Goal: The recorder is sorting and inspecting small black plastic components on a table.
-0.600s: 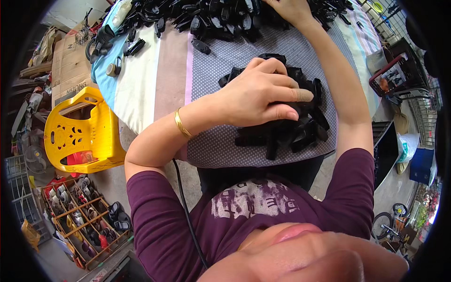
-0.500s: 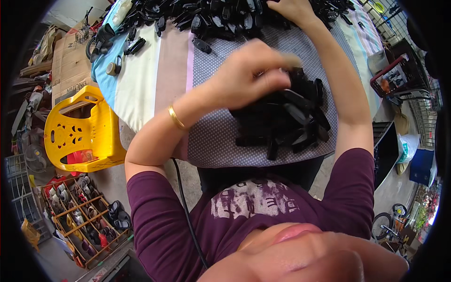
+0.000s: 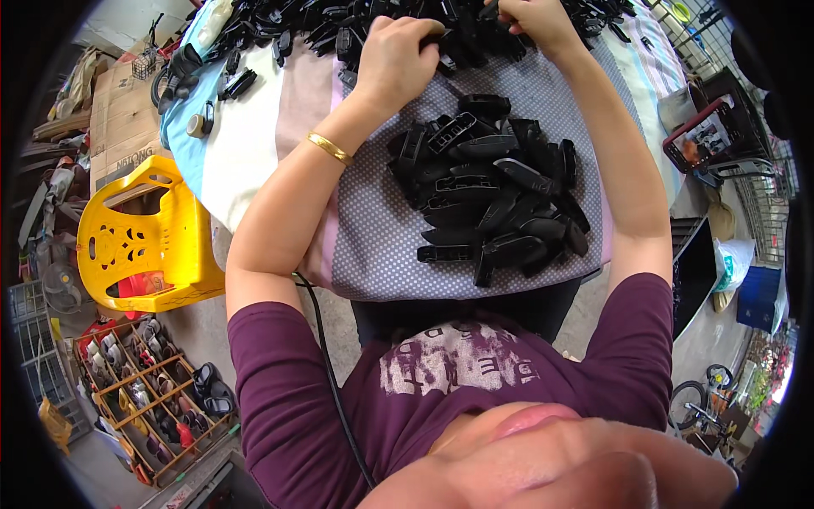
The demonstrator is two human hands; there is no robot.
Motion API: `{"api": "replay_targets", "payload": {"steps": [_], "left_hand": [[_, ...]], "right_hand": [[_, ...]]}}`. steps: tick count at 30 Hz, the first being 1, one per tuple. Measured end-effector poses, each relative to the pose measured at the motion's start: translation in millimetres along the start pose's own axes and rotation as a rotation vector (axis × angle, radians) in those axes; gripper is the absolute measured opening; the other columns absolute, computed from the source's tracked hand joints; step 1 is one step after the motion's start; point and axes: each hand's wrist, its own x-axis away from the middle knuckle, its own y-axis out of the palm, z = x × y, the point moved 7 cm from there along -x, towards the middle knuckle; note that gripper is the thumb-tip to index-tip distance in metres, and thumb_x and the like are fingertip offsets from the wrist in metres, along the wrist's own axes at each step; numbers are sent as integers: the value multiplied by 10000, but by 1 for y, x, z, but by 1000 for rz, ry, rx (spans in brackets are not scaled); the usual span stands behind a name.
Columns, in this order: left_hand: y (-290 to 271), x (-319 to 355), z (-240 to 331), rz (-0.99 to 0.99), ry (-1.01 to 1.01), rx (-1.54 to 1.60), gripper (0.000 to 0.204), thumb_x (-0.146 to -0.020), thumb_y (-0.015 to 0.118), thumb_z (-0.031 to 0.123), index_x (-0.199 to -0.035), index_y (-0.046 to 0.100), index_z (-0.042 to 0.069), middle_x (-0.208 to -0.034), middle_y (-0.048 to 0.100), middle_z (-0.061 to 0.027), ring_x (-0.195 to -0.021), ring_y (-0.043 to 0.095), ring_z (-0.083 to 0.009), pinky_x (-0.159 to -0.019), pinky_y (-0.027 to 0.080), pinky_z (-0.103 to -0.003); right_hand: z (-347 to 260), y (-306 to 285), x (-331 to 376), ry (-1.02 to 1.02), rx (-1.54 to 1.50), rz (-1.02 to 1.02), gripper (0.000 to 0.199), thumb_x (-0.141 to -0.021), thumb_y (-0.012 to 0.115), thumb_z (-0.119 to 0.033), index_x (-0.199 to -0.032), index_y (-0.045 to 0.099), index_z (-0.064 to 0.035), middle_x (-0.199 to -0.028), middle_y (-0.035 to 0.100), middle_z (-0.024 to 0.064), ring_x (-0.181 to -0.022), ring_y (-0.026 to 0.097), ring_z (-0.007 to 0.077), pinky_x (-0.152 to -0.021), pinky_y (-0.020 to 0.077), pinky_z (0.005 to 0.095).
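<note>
At the far edge of the table, I have both hands reaching into the big heap of black plastic parts [image 3: 398, 25] that runs along the top of the view. My left hand [image 3: 398, 59] is curled, knuckles up, with its fingertips pressed down among the parts of that heap; it looks closed around one or more pieces, though I cannot tell exactly which. A gold bangle [image 3: 329, 148] sits on that wrist. My right hand [image 3: 534, 21] is also bent into the heap just beside the left, fingers folded onto the black parts; how firmly it grips I cannot tell, since the fingers are partly hidden.

Nearer to me, between my two forearms, lies a second pile of black plastic parts [image 3: 492, 199], long hollow clip-like pieces stacked loosely on a grey dotted cloth [image 3: 381, 254]. Neither hand touches this pile. The cloth lies over a table covering with pale blue, white and pinkish stripes [image 3: 246, 136], on which a few stray black pieces rest at the left.

To my left on the floor stands a yellow plastic chair [image 3: 144, 237], with cardboard boxes [image 3: 119, 110] behind it and a wooden shoe rack [image 3: 144, 390] nearer to me. A black cable [image 3: 326, 365] runs down past my purple sleeve.
</note>
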Motion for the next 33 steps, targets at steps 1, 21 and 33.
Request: {"api": "replay_targets", "payload": {"steps": [1,21,33], "left_hand": [[-4,-2,0,1,1,1,266,-815,708,136,-1073,774,124,-994,749,-73,-987,622,-320,-967,515,-416],[-10,17,-13,-191,-610,1458,409,-1003,582,10,-1411,547,-3,-1271,675,-145,-1090,709,-229,-879,590,-307],[-34,19,-24,-81,-492,734,349,-954,761,181,-1267,711,35,-997,751,-49,-809,691,-97,-719,549,-200]], "right_hand": [[-10,2,11,-1,1,0,348,-846,596,-12,-1188,660,-5,-812,667,40,-691,646,113,-581,526,247],[-26,59,59,20,-331,-292,224,-1001,688,-132,-1172,715,10,-878,714,23,-711,641,87,-640,524,232],[-35,66,71,-24,-312,-230,222,-1032,655,-167,-1157,749,-9,-838,712,-7,-646,619,59,-592,520,221]]}}
